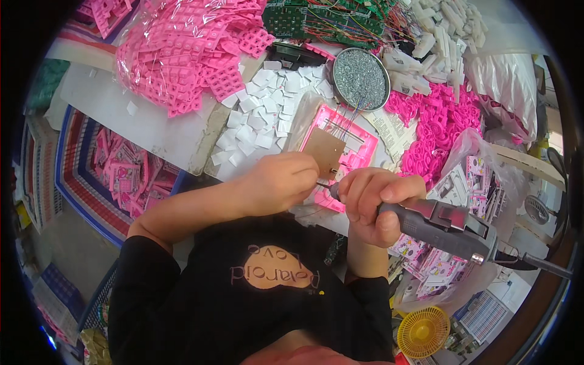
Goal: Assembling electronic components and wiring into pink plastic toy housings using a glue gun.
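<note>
My right hand (pixel 380 201) is wrapped round a grey electric screwdriver (pixel 441 230), held slanting with its bit pointing left. At the bit's tip, the fingers of my left hand (pixel 281 182) are pinched together. Whatever lies between them is too small or hidden to make out. Just beyond both hands lies a pink plastic housing (pixel 360 146), with a brown circuit board (pixel 323 149) on it. Thin dark wires run from the board area toward a round metal dish (pixel 361 79) full of small silvery screws. My left hand partly covers the housing's near left side.
White square pieces (pixel 258 112) lie scattered left of the housing. Pink keypad sheets (pixel 182 52) in clear plastic fill the back left. Green circuit boards (pixel 322 24), white plastic parts (pixel 435 42) and pink rings (pixel 429 134) surround the dish. A blue-rimmed crate (pixel 79 173) stands at left.
</note>
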The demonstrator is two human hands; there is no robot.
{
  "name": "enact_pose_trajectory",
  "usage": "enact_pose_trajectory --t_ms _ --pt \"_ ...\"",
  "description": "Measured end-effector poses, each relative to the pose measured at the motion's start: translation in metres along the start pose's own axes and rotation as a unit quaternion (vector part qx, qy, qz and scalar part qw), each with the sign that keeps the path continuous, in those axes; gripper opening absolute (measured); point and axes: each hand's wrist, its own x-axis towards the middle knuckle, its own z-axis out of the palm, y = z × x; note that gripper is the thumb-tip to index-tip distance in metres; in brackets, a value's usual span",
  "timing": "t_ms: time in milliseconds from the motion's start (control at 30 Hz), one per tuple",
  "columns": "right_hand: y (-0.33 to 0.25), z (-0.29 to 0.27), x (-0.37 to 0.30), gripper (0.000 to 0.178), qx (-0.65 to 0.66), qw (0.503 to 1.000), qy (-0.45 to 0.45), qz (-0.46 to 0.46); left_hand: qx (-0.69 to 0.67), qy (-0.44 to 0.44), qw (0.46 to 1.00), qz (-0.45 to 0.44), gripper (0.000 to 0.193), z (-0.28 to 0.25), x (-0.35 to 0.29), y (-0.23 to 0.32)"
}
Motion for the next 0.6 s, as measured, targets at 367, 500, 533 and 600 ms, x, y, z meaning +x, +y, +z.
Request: enact_pose_trajectory --t_ms 367,500,533,600 --pt "0.03 -0.015 -0.008 0.024 -0.029 0.999 0.007 -0.02 0.077 -0.037 0.993 -0.083 0.021 -0.032 -0.011 -0.009" --pt "0.036 -0.015 -0.012 0.023 -0.025 1.0 0.007 -0.008 0.048 0.008 0.992 -0.114 0.02 -0.024 -0.012 -0.008" --pt "0.037 -0.015 -0.013 0.023 -0.022 1.0 0.01 -0.004 0.044 0.013 0.992 -0.121 0.02 -0.023 -0.012 -0.008" --pt "0.04 -0.017 -0.012 0.021 -0.052 0.998 -0.028 0.001 0.071 0.019 0.991 -0.11 0.019 -0.021 -0.012 -0.007"
